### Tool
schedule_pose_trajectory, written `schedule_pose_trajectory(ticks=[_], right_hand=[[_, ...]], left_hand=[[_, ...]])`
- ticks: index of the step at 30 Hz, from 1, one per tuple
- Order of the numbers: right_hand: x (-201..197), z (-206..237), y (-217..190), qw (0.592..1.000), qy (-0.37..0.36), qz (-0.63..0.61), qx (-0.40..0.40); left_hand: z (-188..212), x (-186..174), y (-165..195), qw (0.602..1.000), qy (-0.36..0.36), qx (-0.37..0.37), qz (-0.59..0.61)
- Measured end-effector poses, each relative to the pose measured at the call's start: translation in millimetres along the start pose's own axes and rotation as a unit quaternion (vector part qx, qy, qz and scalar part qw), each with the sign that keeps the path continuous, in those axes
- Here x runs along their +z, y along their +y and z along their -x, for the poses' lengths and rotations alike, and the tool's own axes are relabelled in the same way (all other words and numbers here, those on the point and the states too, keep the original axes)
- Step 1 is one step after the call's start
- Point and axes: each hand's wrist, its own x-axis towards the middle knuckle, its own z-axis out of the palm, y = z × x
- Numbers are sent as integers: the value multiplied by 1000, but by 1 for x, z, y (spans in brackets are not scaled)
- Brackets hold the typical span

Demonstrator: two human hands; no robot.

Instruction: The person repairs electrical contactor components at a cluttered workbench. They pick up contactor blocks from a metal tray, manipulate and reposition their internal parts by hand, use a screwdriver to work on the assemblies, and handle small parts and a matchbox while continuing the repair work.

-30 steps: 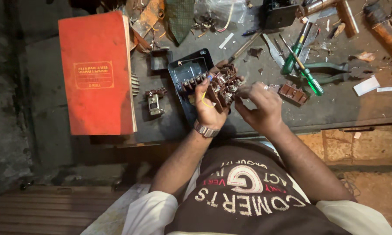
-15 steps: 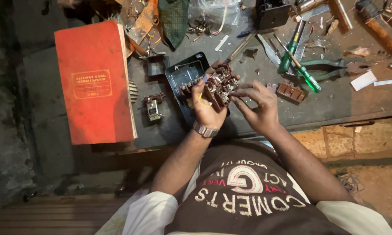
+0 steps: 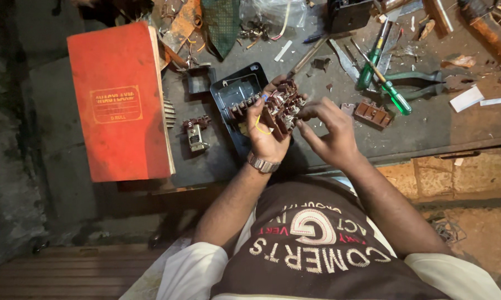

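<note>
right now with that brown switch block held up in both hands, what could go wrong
1. The brown switch block is gripped by the left hand while the right hand picks at its edge; a slip could drop it onto the black tray below.
2. Any small part that comes loose may get lost among the scraps on the cluttered bench.
3. The green screwdrivers lie close to the right hand, easy to knock.

Left hand [image 3: 265, 129] raised, fingers curled in a grip, right hand [image 3: 329, 128] beside it, fingertips pinching
</note>
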Motion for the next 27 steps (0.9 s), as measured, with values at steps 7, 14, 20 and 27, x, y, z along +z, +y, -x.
schedule_pose_trajectory(ticks=[7, 14, 20, 27], right_hand=[[3, -2, -2, 998, -5, 58, 16], [2, -1, -5, 1000, 10, 23, 4], [5, -1, -4, 999, 3, 41, 9], [8, 4, 3, 999, 8, 34, 8]], left_hand=[[-1, -2, -4, 1000, -8, 15, -9], [-2, -5, -2, 1000, -4, 7, 17], [-2, -6, -4, 1000, -3, 7, 3], [3, -8, -6, 1000, 0, 15, -7]])
